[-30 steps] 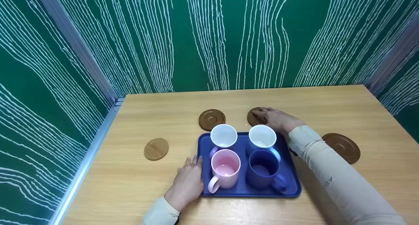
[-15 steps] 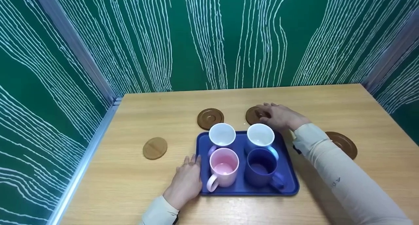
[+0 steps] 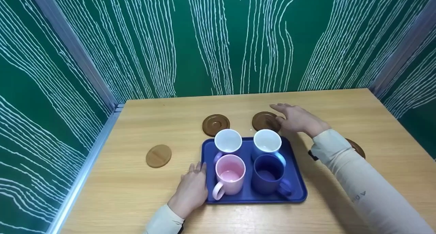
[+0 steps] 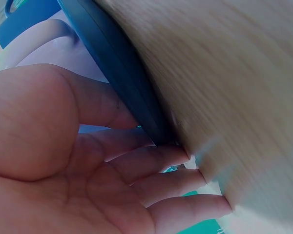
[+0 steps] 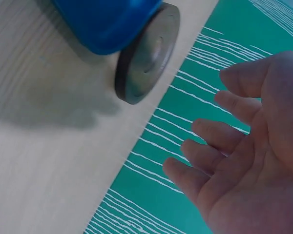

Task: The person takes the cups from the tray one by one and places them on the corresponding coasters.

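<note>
A dark blue tray carries a pink mug, a dark blue mug and two mugs with pale insides, one with a purple handle, the other a light blue mug. My left hand rests along the tray's left side. In the left wrist view its straight fingers touch the table, and the thumb lies at the tray rim. My right hand hovers with loosely bent fingers beside a dark round wooden coaster behind the tray. Nothing lies in its palm.
Another dark coaster lies behind the tray's left half. A lighter round coaster is on the left of the table. One more dark coaster lies at the right, partly behind my sleeve. A green wall stands behind.
My right hand has come off the dark coaster behind the tray and moved to the right, its fingers spreading. My left hand stays at the tray. The view has shifted slightly.
</note>
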`<state>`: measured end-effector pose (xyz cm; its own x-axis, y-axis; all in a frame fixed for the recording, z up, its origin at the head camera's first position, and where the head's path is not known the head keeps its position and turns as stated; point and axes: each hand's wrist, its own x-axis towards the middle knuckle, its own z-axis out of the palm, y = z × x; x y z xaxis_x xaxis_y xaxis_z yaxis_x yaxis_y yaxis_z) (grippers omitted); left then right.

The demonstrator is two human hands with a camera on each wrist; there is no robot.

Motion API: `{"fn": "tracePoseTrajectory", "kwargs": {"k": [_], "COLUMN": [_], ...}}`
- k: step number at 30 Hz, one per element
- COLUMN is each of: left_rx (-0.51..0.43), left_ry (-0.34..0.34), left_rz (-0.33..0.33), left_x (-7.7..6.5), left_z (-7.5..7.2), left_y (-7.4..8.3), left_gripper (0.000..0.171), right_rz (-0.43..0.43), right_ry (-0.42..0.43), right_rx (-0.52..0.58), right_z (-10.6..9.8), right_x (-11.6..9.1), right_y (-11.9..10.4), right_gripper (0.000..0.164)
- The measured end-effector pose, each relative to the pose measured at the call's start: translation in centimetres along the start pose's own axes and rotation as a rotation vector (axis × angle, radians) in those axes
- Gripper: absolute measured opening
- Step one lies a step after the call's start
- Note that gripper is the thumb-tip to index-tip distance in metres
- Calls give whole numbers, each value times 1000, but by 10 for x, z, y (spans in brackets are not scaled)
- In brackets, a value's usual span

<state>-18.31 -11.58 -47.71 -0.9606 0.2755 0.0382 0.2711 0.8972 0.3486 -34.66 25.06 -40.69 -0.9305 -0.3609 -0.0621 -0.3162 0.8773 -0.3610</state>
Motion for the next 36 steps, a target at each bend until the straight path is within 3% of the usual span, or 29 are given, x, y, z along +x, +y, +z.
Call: {"fn": "tracePoseTrajectory", "kwargs": {"k": [6,21,36], "left_rx": [-3,-25,14], "left_ry": [10,-1,21], "left_rz": [1,-15,-10], "left_x": [-1,-2,-1], "left_z": [1,-1,1], "left_y": [0,2,1], "left_gripper": [54,54,55], "right_rz": [-21,-11,-28], "right_ry": [55,98,257], "right_rx": [-5,-8,-50], "right_z": [-7,-10,22], "right_x": [-12,-54,-110], "right_y": [0,-18,-25], "right_gripper": [58,66,60]}}
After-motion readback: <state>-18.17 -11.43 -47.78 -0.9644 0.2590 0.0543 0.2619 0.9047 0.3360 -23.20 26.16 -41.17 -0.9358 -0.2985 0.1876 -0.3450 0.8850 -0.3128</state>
